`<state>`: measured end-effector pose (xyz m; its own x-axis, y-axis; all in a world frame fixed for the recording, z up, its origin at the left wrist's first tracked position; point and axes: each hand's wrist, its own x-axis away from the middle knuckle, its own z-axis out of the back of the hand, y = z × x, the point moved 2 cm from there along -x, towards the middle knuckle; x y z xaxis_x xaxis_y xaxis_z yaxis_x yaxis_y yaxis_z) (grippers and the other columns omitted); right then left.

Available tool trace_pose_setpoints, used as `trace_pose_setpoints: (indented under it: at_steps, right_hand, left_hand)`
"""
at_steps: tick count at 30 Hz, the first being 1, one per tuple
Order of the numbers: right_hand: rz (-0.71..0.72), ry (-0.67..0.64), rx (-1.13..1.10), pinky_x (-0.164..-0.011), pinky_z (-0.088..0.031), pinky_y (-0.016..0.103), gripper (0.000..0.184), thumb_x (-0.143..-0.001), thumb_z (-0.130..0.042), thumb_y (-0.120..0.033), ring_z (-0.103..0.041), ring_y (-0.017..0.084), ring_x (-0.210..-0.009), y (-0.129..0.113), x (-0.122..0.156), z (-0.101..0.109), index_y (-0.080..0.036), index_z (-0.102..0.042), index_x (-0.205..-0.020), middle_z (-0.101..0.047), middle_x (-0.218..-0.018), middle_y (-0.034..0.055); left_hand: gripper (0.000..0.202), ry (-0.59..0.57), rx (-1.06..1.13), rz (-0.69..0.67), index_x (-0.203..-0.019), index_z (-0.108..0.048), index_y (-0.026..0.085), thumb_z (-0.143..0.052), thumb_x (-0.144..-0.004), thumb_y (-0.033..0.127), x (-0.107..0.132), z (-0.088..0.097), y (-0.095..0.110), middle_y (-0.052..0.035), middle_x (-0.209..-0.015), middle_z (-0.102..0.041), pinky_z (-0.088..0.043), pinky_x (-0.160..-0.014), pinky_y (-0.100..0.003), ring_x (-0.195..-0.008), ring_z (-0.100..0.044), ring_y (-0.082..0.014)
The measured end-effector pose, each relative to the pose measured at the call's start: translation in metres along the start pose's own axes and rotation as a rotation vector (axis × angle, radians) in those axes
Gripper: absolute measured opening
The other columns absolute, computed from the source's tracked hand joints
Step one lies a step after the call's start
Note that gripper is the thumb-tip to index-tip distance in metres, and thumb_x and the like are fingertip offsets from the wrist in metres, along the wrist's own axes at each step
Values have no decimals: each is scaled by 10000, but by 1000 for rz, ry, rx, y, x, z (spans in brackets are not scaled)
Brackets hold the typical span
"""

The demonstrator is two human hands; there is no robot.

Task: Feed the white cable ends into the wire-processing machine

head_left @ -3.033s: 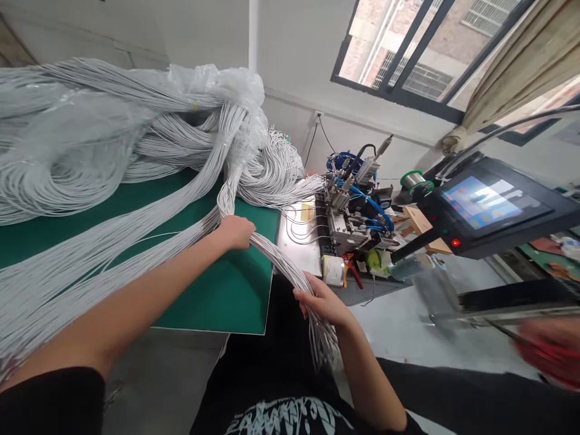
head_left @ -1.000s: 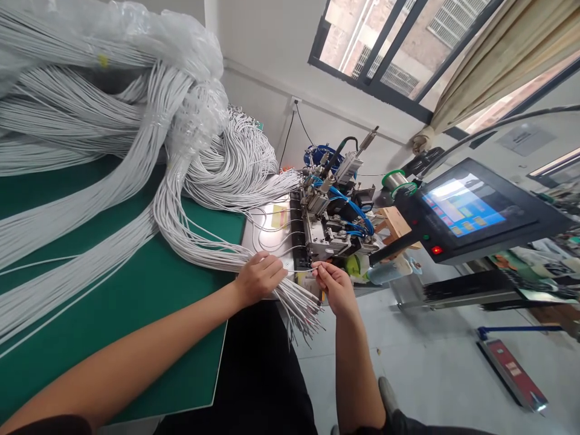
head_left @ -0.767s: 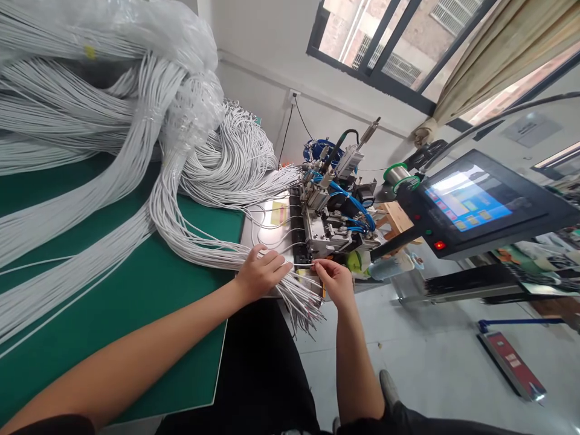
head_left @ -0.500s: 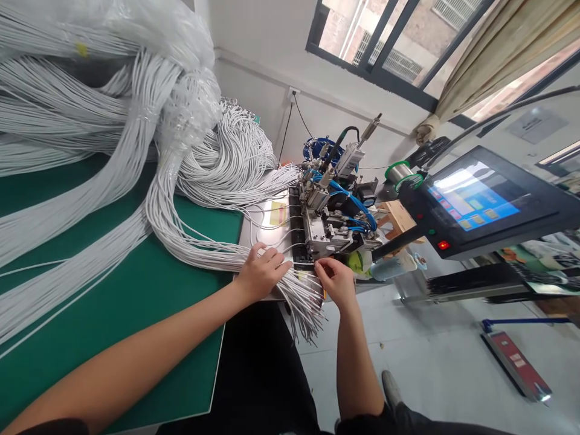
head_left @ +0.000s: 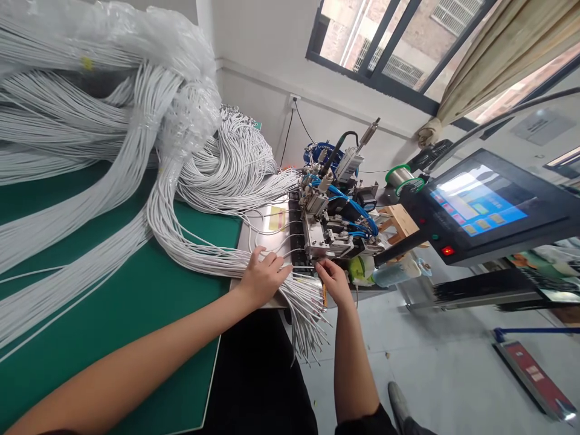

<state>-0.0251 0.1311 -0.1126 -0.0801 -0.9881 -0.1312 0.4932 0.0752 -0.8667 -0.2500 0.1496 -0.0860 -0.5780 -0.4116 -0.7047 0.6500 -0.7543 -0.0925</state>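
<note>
My left hand [head_left: 265, 277] is closed over a thick bundle of white cables [head_left: 212, 261], near their loose ends. One white cable [head_left: 302, 267] runs out from its fingertips toward the right. At the end of that cable, my right hand [head_left: 334, 281] pinches with thumb and forefinger, close to the lower edge of the machine [head_left: 317, 238]. The tip itself is hidden by the fingers. Below and between the hands, the loose cable ends [head_left: 308, 320] fan out and hang past the table edge. Several single cables lead into the black row of slots [head_left: 296, 226] on the machine.
More white cables [head_left: 235, 163] lie heaped behind, partly wrapped in clear plastic [head_left: 190, 115], on the green tabletop [head_left: 136, 308]. A touch screen [head_left: 480, 199] stands at the right beside a solder wire spool [head_left: 399, 177]. A blue bowl [head_left: 324, 155] sits behind the machine.
The camera view has shifted slightly. My right hand has edged a little toward the machine with the cable end; my left hand stays on the bundle.
</note>
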Motion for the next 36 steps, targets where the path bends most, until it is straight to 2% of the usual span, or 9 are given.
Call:
trace_pose_setpoints:
  at_steps: [8, 15, 18, 21, 24, 28, 30, 32, 36]
  right_hand:
    - [-67, -54, -235, -539, -253, 234, 330, -832, -561, -464, -294, 111, -579, 11, -3, -4, -200, -446, -669, -339, -620, -49]
    - [-219, 71, -511, -494, -227, 231, 312, -718, -658, -437, -270, 92, -510, 19, 0, -18, -198, -476, -632, -350, -561, -65]
    - [-264, 84, -547, -478, -214, 231, 319, -699, -682, -442, -259, 85, -483, 17, 2, -20, -200, -484, -635, -350, -544, -72]
    - [-221, 87, -453, -491, -245, 232, 330, -731, -675, -463, -304, 91, -497, 14, 4, -14, -193, -510, -638, -383, -549, -64]
    - [-135, 151, -260, -549, -322, 238, 312, -775, -656, -466, -410, 111, -567, 14, 8, -3, -178, -581, -683, -478, -600, -34]
    - [-65, 217, -129, -648, -408, 261, 293, -835, -606, -455, -529, 152, -695, 6, 21, 12, -169, -669, -823, -618, -750, 28]
    - [-4, 179, -74, -679, -429, 275, 276, -842, -608, -437, -556, 170, -747, -7, 29, 17, -176, -691, -866, -649, -837, 54]
    - [65, 101, 2, -678, -436, 281, 258, -839, -617, -424, -564, 180, -769, -24, 36, 20, -184, -706, -875, -655, -878, 67]
    - [95, -28, 62, -611, -425, 280, 245, -810, -653, -425, -555, 182, -710, -46, 40, 17, -188, -713, -826, -644, -793, 63]
  left_hand:
    - [257, -35, 18, 1, -900, -672, 214, -457, -845, 84, 0, -4, 1, -27, -737, -617, -300, -934, -459, -745, -559, -191]
    - [261, -54, 35, -9, -903, -675, 206, -453, -845, 81, -1, -6, 0, -20, -719, -612, -294, -944, -460, -724, -559, -183]
    - [256, -55, 34, -8, -900, -677, 200, -459, -835, 81, 0, -5, 0, -26, -719, -613, -294, -947, -459, -728, -562, -184]
    - [247, -51, 38, -13, -907, -680, 193, -465, -837, 93, 2, -5, 0, -34, -726, -624, -301, -949, -455, -728, -564, -182]
    - [238, -33, 41, -18, -910, -682, 188, -470, -845, 101, 4, -6, -1, -38, -743, -648, -312, -950, -450, -734, -572, -180]
    - [253, 35, 28, -39, -910, -683, 176, -452, -850, 93, 7, -4, -1, -69, -1038, -690, -305, -970, -470, -882, -598, -206]
    - [263, 61, 22, -48, -942, -681, 181, -448, -852, 97, 8, -1, -1, -65, -1133, -671, -303, -970, -480, -904, -601, -209]
    - [273, 80, 26, -51, -976, -677, 190, -448, -854, 104, 9, 1, -1, -58, -1118, -678, -306, -961, -477, -868, -606, -196]
    - [273, 91, 38, -55, -989, -672, 203, -442, -868, 118, 10, 5, -1, -45, -1043, -696, -301, -962, -470, -800, -605, -172]
